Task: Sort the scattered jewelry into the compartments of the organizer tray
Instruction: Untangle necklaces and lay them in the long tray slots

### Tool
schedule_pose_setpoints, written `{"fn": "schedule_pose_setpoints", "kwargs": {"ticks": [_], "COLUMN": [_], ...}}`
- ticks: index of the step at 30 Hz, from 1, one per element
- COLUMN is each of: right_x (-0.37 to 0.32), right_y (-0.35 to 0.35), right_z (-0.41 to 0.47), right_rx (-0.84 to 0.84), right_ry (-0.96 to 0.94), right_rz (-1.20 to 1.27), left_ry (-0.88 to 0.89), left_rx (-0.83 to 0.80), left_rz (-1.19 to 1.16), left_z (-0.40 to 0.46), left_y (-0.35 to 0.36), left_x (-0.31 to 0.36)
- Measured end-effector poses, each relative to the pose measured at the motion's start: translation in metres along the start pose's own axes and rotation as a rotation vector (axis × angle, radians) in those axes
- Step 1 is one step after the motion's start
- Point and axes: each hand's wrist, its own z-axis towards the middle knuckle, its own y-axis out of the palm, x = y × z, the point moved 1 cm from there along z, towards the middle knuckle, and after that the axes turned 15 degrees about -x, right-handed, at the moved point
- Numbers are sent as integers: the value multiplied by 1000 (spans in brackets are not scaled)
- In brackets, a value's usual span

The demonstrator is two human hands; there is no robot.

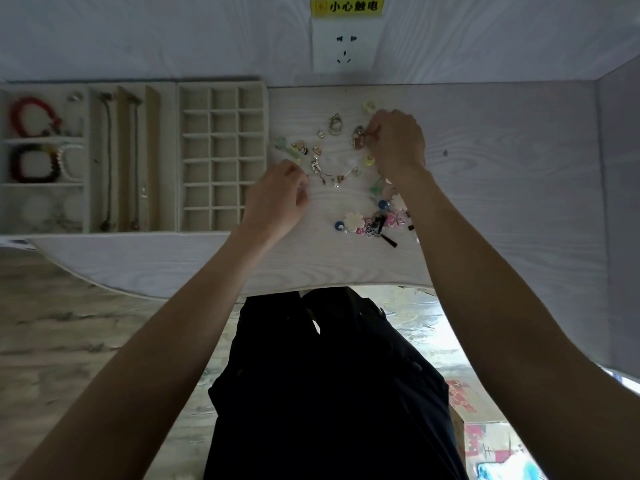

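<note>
Small earrings and charms (329,168) lie scattered on the white table, right of the beige organizer tray (221,85). The tray's grid of small compartments (223,157) looks bare. My left hand (277,199) hovers at the left edge of the scatter, its fingers curled, with a tiny piece pinched at the fingertips. My right hand (396,143) reaches to the far side of the pile and pinches a brown and gold earring (358,138). A cluster of flower-shaped pieces (375,220) in white, pink and blue lies nearer me.
The tray's left sections hold a red bracelet (26,116), a dark beaded bracelet (31,164) and necklaces (107,157) in long slots. A wall socket (344,46) with a yellow warning label sits behind the table. The table's curved front edge (173,292) is near my legs.
</note>
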Motion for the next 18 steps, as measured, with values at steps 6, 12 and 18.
{"fn": "schedule_pose_setpoints", "kwargs": {"ticks": [6,12,18], "right_x": [-3,-11,-22], "right_y": [-3,-37,-56], "right_z": [-20,-57,-76], "right_rx": [33,10,-132], "right_ry": [-137,-216,-349], "right_rz": [153,950,1164], "left_ry": [17,76,181], "left_rx": [57,85,-166], "left_rz": [-65,-550,-935], "left_z": [-3,2,8], "left_y": [-3,-28,-57], "left_x": [1,22,45]}}
